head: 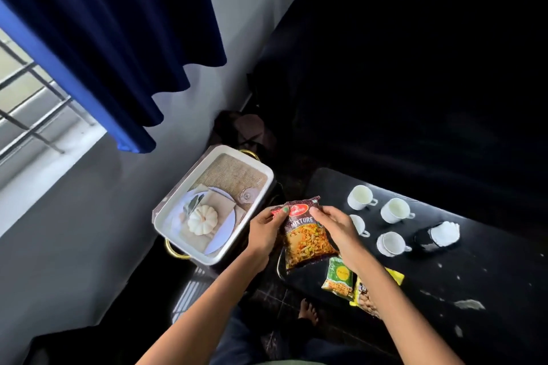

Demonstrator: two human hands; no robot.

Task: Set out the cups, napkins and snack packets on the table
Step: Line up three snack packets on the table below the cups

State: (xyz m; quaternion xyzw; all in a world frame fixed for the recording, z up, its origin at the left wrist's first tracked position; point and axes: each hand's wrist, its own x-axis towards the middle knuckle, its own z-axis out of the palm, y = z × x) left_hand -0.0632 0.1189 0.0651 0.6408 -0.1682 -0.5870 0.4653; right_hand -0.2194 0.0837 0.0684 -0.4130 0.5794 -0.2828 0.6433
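Observation:
Both hands hold a red and orange "Mixture" snack packet (305, 238) by its top corners, above the left end of the black table (489, 270). My left hand (265, 230) pinches the left corner and my right hand (335, 228) the right corner. A green snack packet (338, 275) and a yellow packet (363, 296) lie on the table under my right forearm. Several white cups (396, 210) stand further back. A black holder with white napkins (439, 235) sits to their right.
A white tray (166, 210) with gold handles and a printed pumpkin picture sits left of the table, with nothing in it. A black sofa (415, 83) stands behind the table. A blue curtain (103, 38) and a barred window are at the left. My bare foot (308, 311) is on the dark floor.

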